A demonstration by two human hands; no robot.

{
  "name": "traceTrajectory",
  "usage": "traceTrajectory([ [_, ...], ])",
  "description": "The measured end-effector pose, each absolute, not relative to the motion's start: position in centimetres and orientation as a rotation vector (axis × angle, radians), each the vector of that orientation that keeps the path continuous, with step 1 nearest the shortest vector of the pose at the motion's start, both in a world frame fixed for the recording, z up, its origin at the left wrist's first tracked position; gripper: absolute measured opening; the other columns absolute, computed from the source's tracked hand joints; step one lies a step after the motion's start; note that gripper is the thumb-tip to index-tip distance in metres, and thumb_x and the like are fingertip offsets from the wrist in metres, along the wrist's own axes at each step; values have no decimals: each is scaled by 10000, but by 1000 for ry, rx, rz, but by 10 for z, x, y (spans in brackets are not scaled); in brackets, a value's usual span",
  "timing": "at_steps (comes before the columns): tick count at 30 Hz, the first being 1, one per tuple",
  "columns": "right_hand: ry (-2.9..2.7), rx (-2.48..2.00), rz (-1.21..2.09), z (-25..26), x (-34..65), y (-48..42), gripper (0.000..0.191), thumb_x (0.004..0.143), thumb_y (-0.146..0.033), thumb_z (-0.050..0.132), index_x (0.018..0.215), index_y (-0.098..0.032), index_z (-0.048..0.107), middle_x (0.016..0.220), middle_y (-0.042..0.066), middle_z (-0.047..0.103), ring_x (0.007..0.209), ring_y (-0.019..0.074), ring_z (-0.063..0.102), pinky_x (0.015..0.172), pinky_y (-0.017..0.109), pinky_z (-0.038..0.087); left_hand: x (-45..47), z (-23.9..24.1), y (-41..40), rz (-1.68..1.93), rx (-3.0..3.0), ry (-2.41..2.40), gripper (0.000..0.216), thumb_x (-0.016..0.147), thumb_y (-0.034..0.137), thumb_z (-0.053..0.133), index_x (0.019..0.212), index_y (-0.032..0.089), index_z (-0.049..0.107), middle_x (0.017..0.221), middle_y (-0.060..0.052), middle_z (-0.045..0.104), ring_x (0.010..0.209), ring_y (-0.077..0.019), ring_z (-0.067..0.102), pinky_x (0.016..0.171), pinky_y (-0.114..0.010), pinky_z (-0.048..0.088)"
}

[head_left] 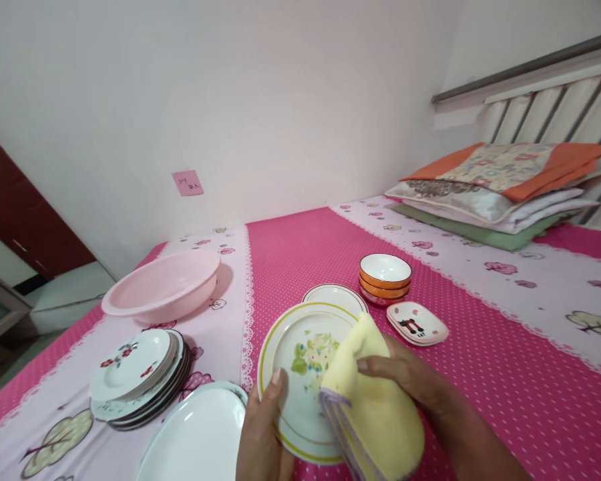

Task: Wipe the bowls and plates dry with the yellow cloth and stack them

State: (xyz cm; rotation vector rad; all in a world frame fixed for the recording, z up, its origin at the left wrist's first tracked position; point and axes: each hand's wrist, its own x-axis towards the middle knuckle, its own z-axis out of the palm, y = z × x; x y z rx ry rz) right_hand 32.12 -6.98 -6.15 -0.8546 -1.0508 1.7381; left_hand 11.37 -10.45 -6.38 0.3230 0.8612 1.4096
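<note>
Head view: Yellow cloth (385, 421) meets flowered plate (313, 384) over pink bedspread (485, 374)

We see our left hand (265, 434) pinching the flowered plate at its lower-left rim, thumb on the face, other fingers curled underneath and partly hidden. The plate is tilted up in front of us, centre frame, its yellow-banded rim overlapping our view of a white plate (336, 294) behind. Our right hand (415, 374) grips the cloth against the plate's right side, thumb pressed on the fabric; whether the fingers behind are spread or together, we cannot tell. Just beyond, to the right, stand stacked orange bowls (385, 286) near a squarish cat-print dish (417, 323). To our left lie large pale plates (195, 434), a stack of plates (135, 371) and a pink basin (165, 287). Folded cushions (501, 194) rest at far right.
</note>
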Motion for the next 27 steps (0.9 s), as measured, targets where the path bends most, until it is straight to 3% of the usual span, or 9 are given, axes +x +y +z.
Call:
traceTrajectory([
  [4, -1083, -923, 1734, -61, 334, -68, 464, 677, -387, 813, 1093, -186, 775, 944, 97, 823, 788, 295, 771, 693, 365, 612, 108, -62, -106, 1399, 365, 848, 478, 728, 247, 903, 1170, 142, 755, 1051, -145, 819, 1045, -346, 771, 975, -447, 608],
  [7, -1223, -932, 1752, -59, 341, -68, 490, 678, -400, 801, 1113, -175, 782, 998, 102, 823, 838, 308, 771, 744, 381, 611, 100, -60, -105, 1354, 462, 818, 438, 741, 330, 901, 1117, 147, 770, 1037, -140, 816, 1029, -325, 771, 948, -420, 614],
  [11, -1392, -927, 1832, -52, 344, -73, 370, 686, -358, 777, 997, -161, 814, 953, 84, 822, 822, 279, 756, 722, 327, 580, 91, -58, -108, 1174, 586, 956, 509, 704, 368, 931, 1136, 158, 763, 954, -125, 821, 938, -319, 787, 843, -409, 639],
  [15, -1419, -902, 1881, -48, 338, -75, 355, 690, -339, 796, 994, -156, 818, 930, 75, 819, 797, 267, 748, 685, 309, 563, 91, -56, -111, 1005, 696, 920, 491, 778, 400, 874, 1170, 125, 769, 940, -169, 821, 883, -345, 794, 806, -433, 636],
  [20, -1343, -938, 1701, -54, 330, -66, 464, 700, -464, 841, 1051, -168, 778, 923, 78, 808, 810, 277, 748, 706, 344, 592, 100, -56, -105, 1239, 568, 943, 494, 753, 344, 889, 1194, 159, 766, 988, -147, 828, 863, -327, 800, 790, -419, 644],
  [27, -1290, -922, 1724, -71, 319, -60, 565, 742, -559, 842, 1148, -180, 737, 1054, 112, 817, 898, 307, 782, 735, 368, 616, 106, -64, -95, 1573, 264, 869, 501, 938, 264, 703, 1429, 201, 622, 1173, -136, 801, 1099, -304, 761, 975, -432, 605],
])
